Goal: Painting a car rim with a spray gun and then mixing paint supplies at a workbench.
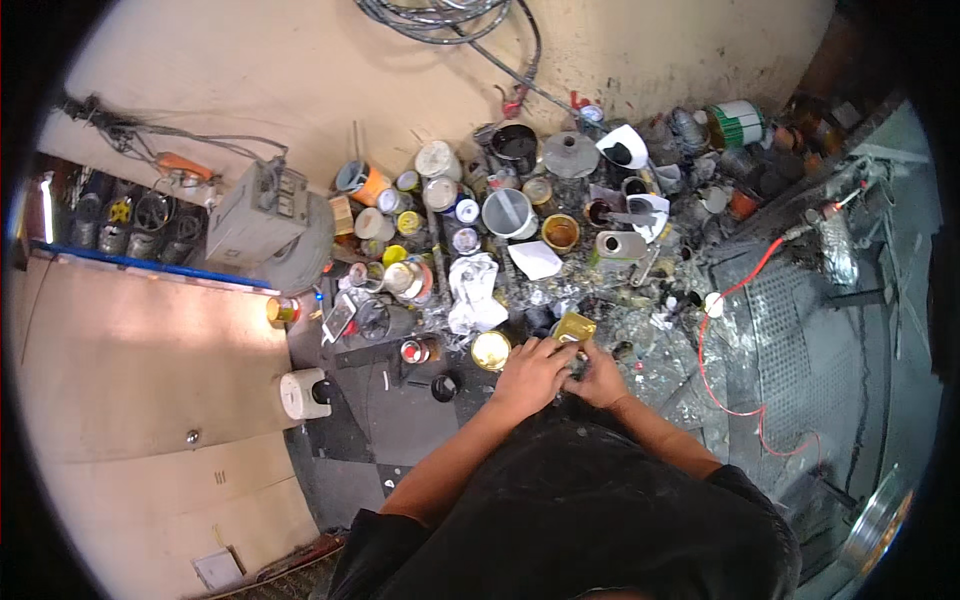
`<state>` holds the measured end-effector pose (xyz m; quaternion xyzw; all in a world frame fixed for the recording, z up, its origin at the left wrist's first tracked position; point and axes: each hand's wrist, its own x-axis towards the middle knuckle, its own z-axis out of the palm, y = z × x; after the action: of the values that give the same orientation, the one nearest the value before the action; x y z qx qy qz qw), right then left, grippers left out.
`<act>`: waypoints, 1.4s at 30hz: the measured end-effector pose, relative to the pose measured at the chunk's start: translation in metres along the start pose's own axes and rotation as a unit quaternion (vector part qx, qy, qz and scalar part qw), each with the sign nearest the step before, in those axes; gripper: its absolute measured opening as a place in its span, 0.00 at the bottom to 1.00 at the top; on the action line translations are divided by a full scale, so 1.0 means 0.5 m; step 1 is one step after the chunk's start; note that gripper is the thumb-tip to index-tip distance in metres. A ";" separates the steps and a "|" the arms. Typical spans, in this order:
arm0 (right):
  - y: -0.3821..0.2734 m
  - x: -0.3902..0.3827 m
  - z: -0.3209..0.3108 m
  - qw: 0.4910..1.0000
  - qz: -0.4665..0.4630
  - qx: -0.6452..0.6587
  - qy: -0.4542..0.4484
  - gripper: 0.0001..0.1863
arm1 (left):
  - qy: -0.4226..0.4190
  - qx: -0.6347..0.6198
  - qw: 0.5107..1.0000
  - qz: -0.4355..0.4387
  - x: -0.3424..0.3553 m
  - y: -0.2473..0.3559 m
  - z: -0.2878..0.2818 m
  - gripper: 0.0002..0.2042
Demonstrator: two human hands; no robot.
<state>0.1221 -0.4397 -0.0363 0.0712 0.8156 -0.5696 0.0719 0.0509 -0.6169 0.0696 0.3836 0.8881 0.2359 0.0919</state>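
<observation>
In front of my body, my left hand (535, 375) and my right hand (600, 380) meet, fingers closed round a small yellow-gold container (575, 327) that tilts up beyond the fingertips. Its lower part is hidden by the fingers, so its exact kind does not show. Just left of my left hand is a round tin (491, 350) with pale yellow contents. Farther left are a small bottle with a red cap (412, 351) and a black round cup or lid (444, 388).
Paint cans and cups crowd the stained bench, among them a white bucket (509, 214), a rectangular metal can (619, 246) and a crumpled white cloth (474, 292). A phone (339, 318) lies at the left. A red hose (702, 352) curves along the right.
</observation>
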 end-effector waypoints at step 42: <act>-0.006 0.313 -0.278 0.867 0.139 -0.464 0.119 0.35 | 0.075 -0.165 0.950 -0.256 -0.231 -0.054 0.034 0.14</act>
<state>-0.0366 -0.3046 -0.0169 0.2092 0.9700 -0.0963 0.0777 0.1192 -0.7108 0.0394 0.1038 0.9097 0.3754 0.1444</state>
